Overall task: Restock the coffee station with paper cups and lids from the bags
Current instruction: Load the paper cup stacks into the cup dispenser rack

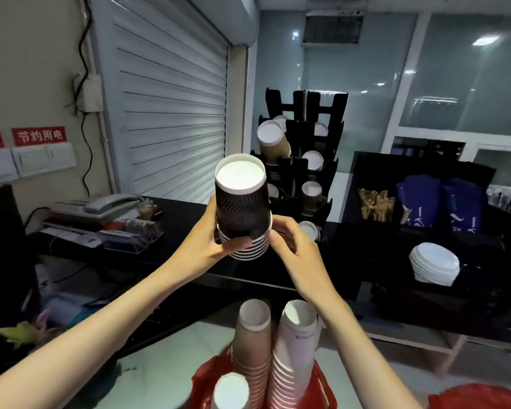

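At the centre of the frame the left hand point(216, 231) gripped a stack of black cups point(242, 211), base up, fingers curled round its left side. The right hand point(289, 246) pinched the stack's lower rims from the right, above a red bag point(319, 391) holding more cup stacks.

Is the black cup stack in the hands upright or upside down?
Upside down. The black stack shows its white bottom on top, and the rims point down between the left hand and right hand.

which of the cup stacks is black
The black cup stack held up in both hands, left hand and right hand. The brown stack and the pink stack stand in the red bag below.
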Tool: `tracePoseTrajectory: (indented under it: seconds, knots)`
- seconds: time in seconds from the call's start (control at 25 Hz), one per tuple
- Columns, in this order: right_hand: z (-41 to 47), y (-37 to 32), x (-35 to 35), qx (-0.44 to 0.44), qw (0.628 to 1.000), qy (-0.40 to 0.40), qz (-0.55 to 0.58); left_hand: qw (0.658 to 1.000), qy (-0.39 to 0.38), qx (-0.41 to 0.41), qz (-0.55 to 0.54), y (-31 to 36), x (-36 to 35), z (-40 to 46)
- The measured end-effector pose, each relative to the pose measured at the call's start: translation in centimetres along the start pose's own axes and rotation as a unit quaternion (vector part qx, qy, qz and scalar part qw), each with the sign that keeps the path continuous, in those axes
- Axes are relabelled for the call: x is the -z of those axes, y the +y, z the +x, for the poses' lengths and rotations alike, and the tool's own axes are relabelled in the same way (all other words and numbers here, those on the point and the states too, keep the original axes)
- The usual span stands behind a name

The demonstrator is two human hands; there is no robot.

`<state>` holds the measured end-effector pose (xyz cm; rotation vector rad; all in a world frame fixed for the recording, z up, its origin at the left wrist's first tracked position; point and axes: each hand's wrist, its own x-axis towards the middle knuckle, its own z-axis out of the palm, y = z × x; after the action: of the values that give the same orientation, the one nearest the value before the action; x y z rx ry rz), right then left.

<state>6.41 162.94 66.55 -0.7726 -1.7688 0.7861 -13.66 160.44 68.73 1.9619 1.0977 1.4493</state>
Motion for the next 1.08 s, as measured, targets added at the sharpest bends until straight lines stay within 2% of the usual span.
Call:
tracePoseTrajectory:
  seconds: [0.2, 0.48, 0.88, 1.08]
  knots:
    - [3.8, -0.9, 1.1, 0.033, 0.999, 0.015, -0.025, 0.998, -0.013, -0.039, -0.036, -0.5, 0.8, 4.1]
    - [10.4, -2.0, 2.5, 0.075, 0.995, 0.046, -0.039, 0.994, 0.012, -0.069, -0.082, -1.0, 1.8, 10.5]
    - [15.0, 2.1, 4.0, 0.077, 0.992, 0.088, -0.049, 0.997, -0.021, -0.033, -0.074, -7.4, 0.0, 17.0]
    - [16.0, 4.8, 4.0, 0.051, 0.994, 0.062, -0.070, 0.999, -0.008, 0.010, -0.052, -10.2, -0.1, 17.8]
